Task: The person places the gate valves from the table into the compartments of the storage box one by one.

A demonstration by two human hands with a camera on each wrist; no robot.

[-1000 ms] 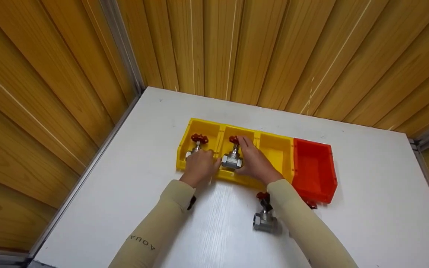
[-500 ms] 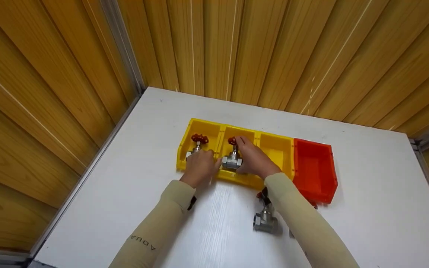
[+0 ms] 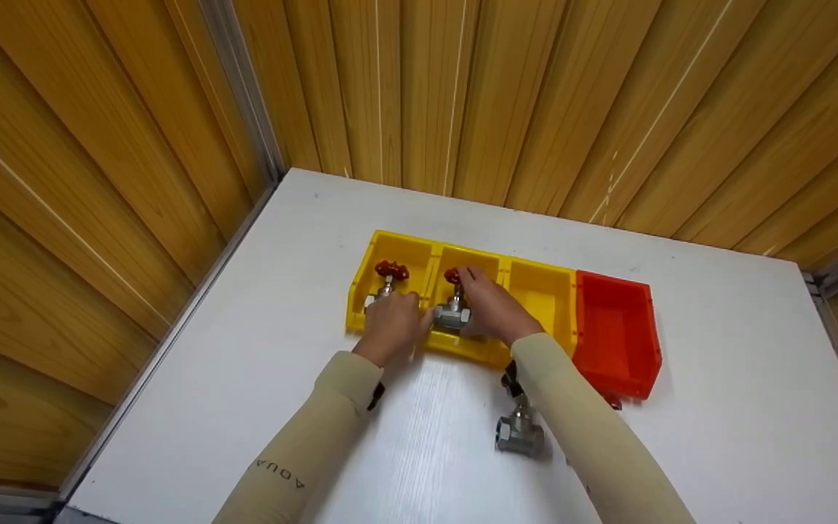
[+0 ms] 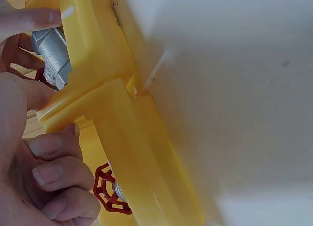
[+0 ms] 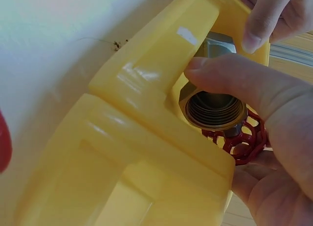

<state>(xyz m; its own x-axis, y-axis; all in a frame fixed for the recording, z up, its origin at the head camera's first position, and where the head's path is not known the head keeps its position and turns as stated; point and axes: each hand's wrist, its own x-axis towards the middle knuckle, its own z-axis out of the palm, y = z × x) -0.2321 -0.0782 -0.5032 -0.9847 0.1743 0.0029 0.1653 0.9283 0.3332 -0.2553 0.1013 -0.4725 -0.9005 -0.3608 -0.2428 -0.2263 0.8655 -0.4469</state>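
My right hand holds a metal gate valve with a red handwheel in the second yellow bin. In the right wrist view, the thumb lies on the valve's body, beside its threaded opening, and fingers reach behind the handwheel. My left hand pinches the wall between the first two yellow bins, its thumb and forefinger on the yellow rim in the left wrist view. Another gate valve stands in the leftmost yellow bin, partly hidden behind that hand.
To the right, a third yellow bin and a red bin complete the row. A gate valve lies on the white table near my right forearm. A red handwheel shows partly below the red bin.
My right hand and the valve in it have shifted slightly down and left within the second bin. My left hand keeps its place on the bin wall.
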